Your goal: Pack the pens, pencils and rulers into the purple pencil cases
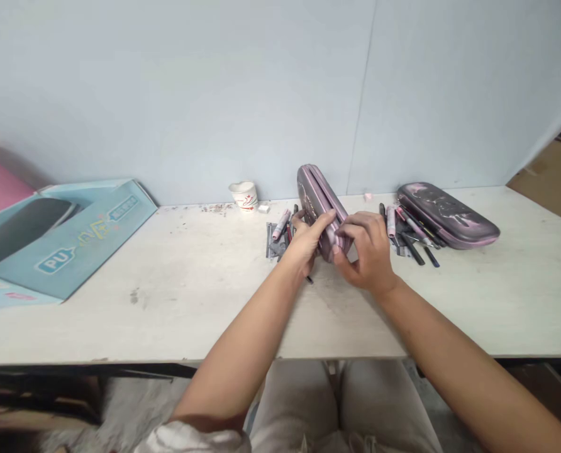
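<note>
A dark pencil case (314, 189) with pink zip edging is held on its side, tilted, above the table. My left hand (306, 239) is wrapped round its left side, thumb lying across the edging. At the near end, my right hand (366, 248) pinches at the edge; the fingers hide whether a zip pull is between them. Behind my left hand lies a loose pile of pens and small grey packets (275, 242), partly covered by the hand and case. A second dark pencil case (450, 214) lies flat at the right, beside another pile of pens (412, 242).
A blue printed box (87, 239) stands at the left with a dark case (30, 226) inside. A white paper cup (244, 195) and a small white block (263, 208) sit near the wall. Crumbs lie left of the cup. The table's front edge (120, 363) runs before my lap.
</note>
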